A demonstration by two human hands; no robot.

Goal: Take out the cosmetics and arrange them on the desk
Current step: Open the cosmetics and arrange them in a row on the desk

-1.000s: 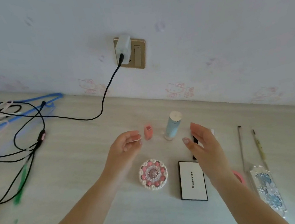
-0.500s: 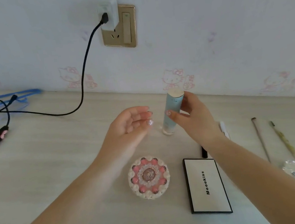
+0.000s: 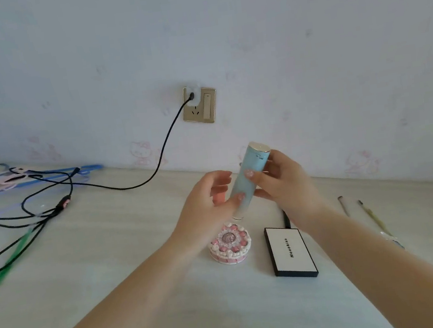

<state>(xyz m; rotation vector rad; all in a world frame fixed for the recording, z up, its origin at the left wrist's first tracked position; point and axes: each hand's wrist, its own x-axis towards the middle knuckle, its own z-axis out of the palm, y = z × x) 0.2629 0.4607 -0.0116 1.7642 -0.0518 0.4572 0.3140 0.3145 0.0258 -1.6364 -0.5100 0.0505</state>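
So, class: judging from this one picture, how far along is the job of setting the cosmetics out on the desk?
Done: the round pink compact, the Mooekiss palette and two brushes lie on the desk. In hand: the right hand grips the blue tube, lifted and tilted, with the left hand touching it. Left: setting the tube down.

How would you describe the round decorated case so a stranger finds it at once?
Start at the gold wall socket and drop straight down to the desk. Below the hands, left of the white black-edged palette, sits the round case: the only circular item, ringed with pink and white beads.
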